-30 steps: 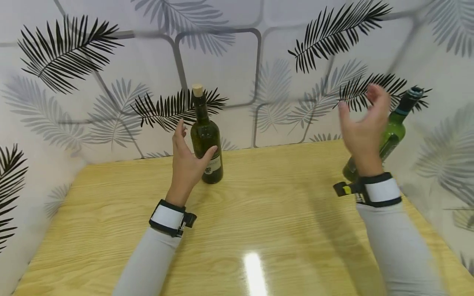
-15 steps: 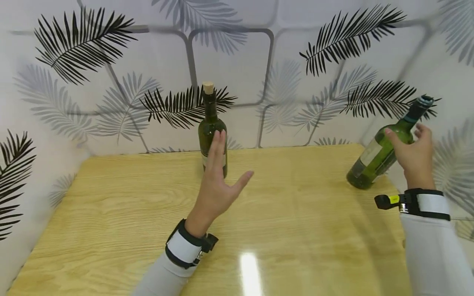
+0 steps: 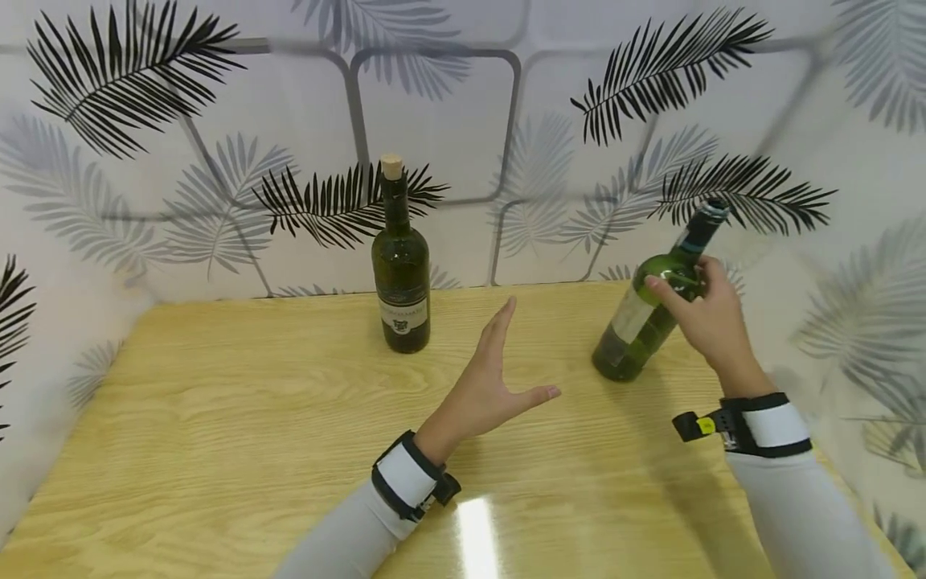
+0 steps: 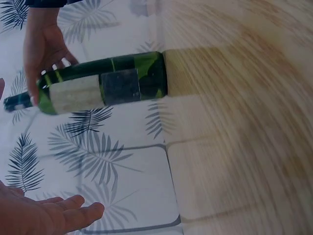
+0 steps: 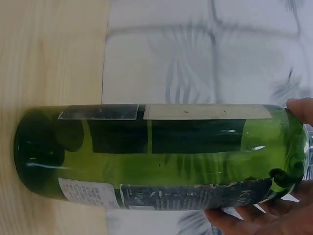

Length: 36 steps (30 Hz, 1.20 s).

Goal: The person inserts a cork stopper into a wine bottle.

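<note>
My right hand (image 3: 712,322) grips a green wine bottle (image 3: 637,322) around its shoulder, thumb on one side and fingers on the other. The bottle leans, with its neck toward the upper right; its mouth shows no cork. In the right wrist view, labels run along the green glass (image 5: 195,137). To its left, my left hand (image 3: 481,390) is spread with thumb apart, holding nothing and not touching the bottle. A second, darker wine bottle (image 3: 401,273) stands upright at the back with a cork (image 3: 391,167) in its mouth and a pale label.
The wooden table (image 3: 239,418) meets a wall (image 3: 564,161) covered in leaf-patterned paper close behind the bottles. A bright light reflection (image 3: 477,535) lies on the table near the front.
My left hand has moved right, away from the corked bottle. My right hand has taken hold of the green bottle and carried it left, from the table's right edge.
</note>
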Motion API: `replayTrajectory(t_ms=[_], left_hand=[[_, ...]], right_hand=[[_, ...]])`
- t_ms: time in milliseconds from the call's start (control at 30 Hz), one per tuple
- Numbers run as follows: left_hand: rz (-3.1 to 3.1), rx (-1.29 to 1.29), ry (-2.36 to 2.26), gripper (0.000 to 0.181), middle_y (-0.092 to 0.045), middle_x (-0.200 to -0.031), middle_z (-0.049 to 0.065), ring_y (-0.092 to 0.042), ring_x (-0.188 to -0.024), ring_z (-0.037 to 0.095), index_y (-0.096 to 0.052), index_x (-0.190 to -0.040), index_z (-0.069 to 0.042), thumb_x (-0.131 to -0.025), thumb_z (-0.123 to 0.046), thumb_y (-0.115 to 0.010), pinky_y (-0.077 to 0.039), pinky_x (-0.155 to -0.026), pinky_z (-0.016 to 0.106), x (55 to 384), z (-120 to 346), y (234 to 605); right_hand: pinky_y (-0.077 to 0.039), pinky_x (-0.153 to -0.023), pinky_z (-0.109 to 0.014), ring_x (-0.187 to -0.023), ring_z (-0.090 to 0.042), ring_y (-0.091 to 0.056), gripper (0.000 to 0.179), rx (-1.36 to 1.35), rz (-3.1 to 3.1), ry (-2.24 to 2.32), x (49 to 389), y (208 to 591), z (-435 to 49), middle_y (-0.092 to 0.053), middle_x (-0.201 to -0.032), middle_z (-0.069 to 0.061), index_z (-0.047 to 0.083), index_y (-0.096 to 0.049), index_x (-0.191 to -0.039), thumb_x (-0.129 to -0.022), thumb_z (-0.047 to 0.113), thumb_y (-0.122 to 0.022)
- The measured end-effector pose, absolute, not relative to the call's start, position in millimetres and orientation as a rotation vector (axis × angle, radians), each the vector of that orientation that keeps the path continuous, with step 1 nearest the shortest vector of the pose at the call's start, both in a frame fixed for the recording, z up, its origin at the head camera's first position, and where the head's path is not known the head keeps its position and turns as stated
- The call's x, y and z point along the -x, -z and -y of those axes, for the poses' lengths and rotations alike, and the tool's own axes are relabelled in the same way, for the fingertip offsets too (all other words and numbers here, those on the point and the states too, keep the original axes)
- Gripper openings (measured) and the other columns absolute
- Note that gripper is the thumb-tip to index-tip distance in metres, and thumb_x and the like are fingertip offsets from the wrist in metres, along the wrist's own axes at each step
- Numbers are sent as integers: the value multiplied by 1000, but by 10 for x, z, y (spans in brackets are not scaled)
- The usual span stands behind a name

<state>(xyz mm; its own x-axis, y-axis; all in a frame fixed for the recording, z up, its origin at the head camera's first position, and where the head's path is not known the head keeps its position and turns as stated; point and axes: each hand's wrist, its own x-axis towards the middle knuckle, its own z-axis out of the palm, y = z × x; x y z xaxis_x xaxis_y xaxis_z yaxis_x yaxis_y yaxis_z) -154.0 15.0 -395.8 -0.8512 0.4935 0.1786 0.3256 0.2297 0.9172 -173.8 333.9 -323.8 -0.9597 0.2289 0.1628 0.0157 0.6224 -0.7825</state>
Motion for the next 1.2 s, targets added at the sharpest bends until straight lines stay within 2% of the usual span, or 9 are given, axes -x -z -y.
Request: replayTrajectory(t_ms=[100, 200, 467, 600, 733, 767, 967, 1100, 1200], left_hand=[[-2338, -780, -1666, 124, -9, -192, 17, -22, -175, 47, -2, -184, -17, -99, -31, -90, -33, -135, 72, 1567, -232, 3980], [-2329, -776, -1681, 124, -12, -191, 20, -26, -174, 48, -2, -184, -16, -99, -29, -90, -35, -134, 72, 1592, -263, 3999], [-2233, -782, -1917, 124, -28, -184, 26, -37, -168, 50, -2, -184, -16, -97, -16, -91, -38, -132, 74, 1572, -52, 4124], [-2223, -817, -1973, 112, -44, -175, 24, -45, -164, 49, -14, -183, -17, -100, -26, -89, -42, -127, 77, 1471, 110, 4255], [-2250, -831, -1970, 94, -53, -169, 22, -52, -158, 47, -31, -175, -9, -101, -25, -87, -45, -124, 78, 1280, 245, 4279], [-2244, -810, -1963, 93, -54, -167, 24, -53, -157, 49, -33, -173, -5, -98, -17, -88, -43, -124, 80, 1208, 274, 4219], [-2283, -783, -1919, 93, -59, -160, 24, -59, -148, 47, -35, -168, -1, -95, -8, -92, -49, -121, 75, 977, 475, 4159], [-2306, -709, -1927, 95, -59, -161, 23, -60, -148, 47, -35, -167, -2, -93, -7, -94, -48, -123, 74, 933, 659, 4097], [-2341, -670, -1891, 96, -60, -160, 22, -61, -147, 47, -34, -167, -3, -93, -9, -95, -49, -122, 74, 937, 810, 4046]], right_hand=[[-36, -131, -74, -158, -57, -45, 77, 23, 2649, -1311, 1678, 3231, -2989, -50, -161, -38, -7, -36, -168, -112, 32, -70], [-35, -133, -73, -155, -53, -51, 73, -136, 2699, -1333, 1598, 3223, -2674, -55, -160, -35, -6, -38, -168, -111, 23, -74], [-58, -113, -70, -146, -53, -62, 66, -428, 2723, -1449, 1357, 3256, -2066, -63, -154, -30, -2, -45, -165, -110, 17, -77], [-58, -112, -74, -145, -52, -64, 63, -519, 2711, -1497, 1246, 3291, -1875, -65, -153, -29, -2, -49, -162, -108, 13, -78], [-59, -109, -75, -145, -52, -64, 63, -646, 2723, -1480, 1118, 3303, -1787, -66, -153, -28, -1, -49, -161, -108, 18, -78], [-58, -111, -75, -147, -52, -63, 65, -697, 2744, -1462, 1086, 3290, -1798, -64, -156, -27, 0, -48, -162, -109, 20, -79], [-50, -120, -75, -156, -55, -52, 84, -900, 3171, -1018, 1005, 3128, -2347, -49, -173, -30, 1, -37, -173, -111, 42, -76], [-57, -108, -72, -139, -58, -65, 74, -735, 3380, -464, 1189, 3103, -3002, -60, -157, -38, -9, -53, -159, -109, 38, -79], [-62, -96, -69, -123, -58, -71, 69, -528, 3487, -62, 1321, 3124, -3459, -66, -142, -43, -17, -57, -148, -105, 31, -83]])
